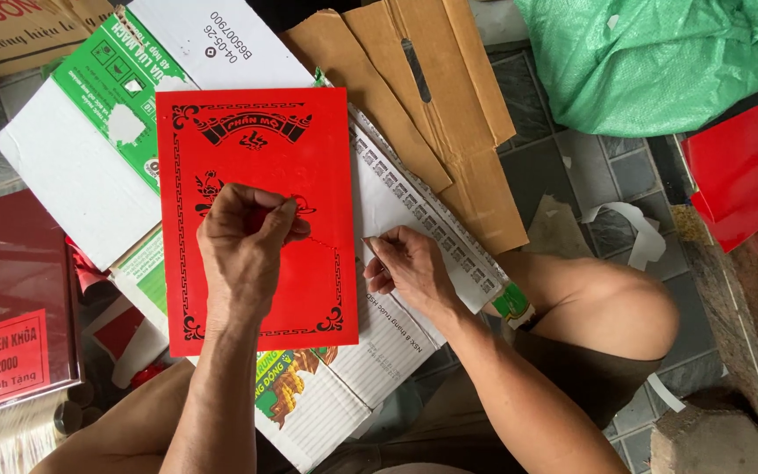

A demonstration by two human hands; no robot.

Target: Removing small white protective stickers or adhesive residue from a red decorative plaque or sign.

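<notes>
Flattened white-and-green cardboard box [89, 167] spread on the tiled floor [572, 167] as backing, red printed sheet [256, 219] laid flat on top, left hand [240, 250] pinched shut on something small against it, right hand [410, 268] loosely curled, pressing the box steady

Background clutter around the work spot, floor level.

Brown cardboard flaps [436, 105] top centre, slot cut in one; green woven sack [651, 61] top right, bunched; glossy red sheets [743, 175] stacked at right edge; grey tiled floor [572, 167] with a white paper strip [633, 224] curled on it, just beside the sheets. Far left: dark red framed plaque [10, 307] with a red label, tilted; brown carton [10, 31] in top-left corner. Rough stone lump [712, 434] bottom right.
</notes>
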